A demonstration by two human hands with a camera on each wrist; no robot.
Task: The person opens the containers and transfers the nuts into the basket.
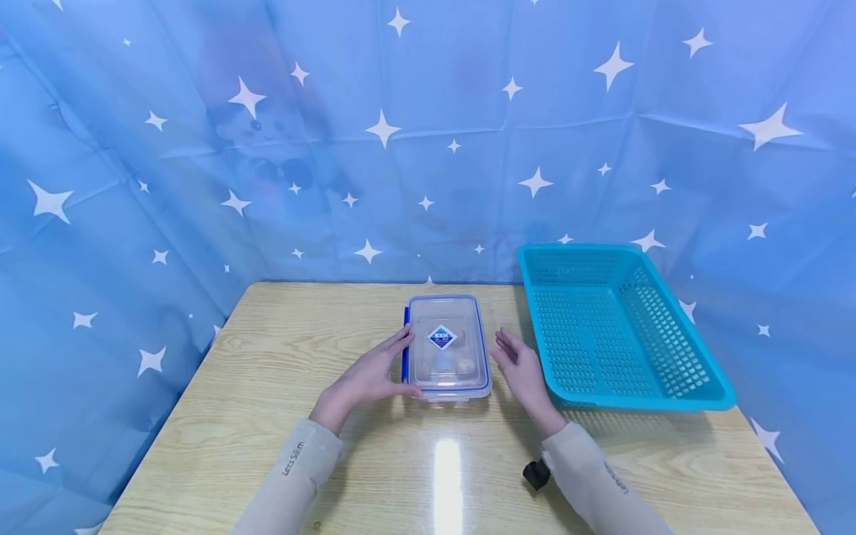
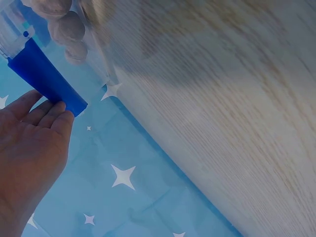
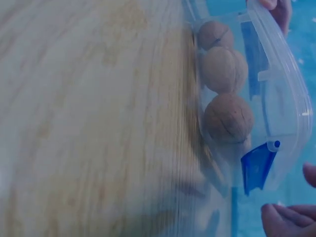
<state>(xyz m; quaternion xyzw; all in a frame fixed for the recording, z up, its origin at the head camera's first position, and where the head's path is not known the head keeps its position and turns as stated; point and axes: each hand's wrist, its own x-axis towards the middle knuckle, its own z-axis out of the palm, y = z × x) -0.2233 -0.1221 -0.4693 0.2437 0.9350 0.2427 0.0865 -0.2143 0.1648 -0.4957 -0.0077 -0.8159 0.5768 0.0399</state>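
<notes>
A clear lidded food container (image 1: 428,369) with a blue seal and a diamond-shaped label lies on the wooden table. Through its wall, several walnuts (image 3: 226,118) show in a row along the bottom. My left hand (image 1: 364,380) holds its left side, thumb at the front left corner. In the left wrist view those fingertips rest on a blue latch (image 2: 47,76). My right hand (image 1: 524,375) is beside the container's right side, a small gap away, fingers loosely extended and holding nothing. Near it, another blue latch (image 3: 259,167) flares outward in the right wrist view.
A turquoise plastic basket (image 1: 582,327) with perforated walls stands at the right, close beyond my right hand. Behind the wooden table (image 1: 287,327) hangs a blue curtain (image 1: 461,186) with white stars. A small black object (image 1: 536,474) sits by my right sleeve.
</notes>
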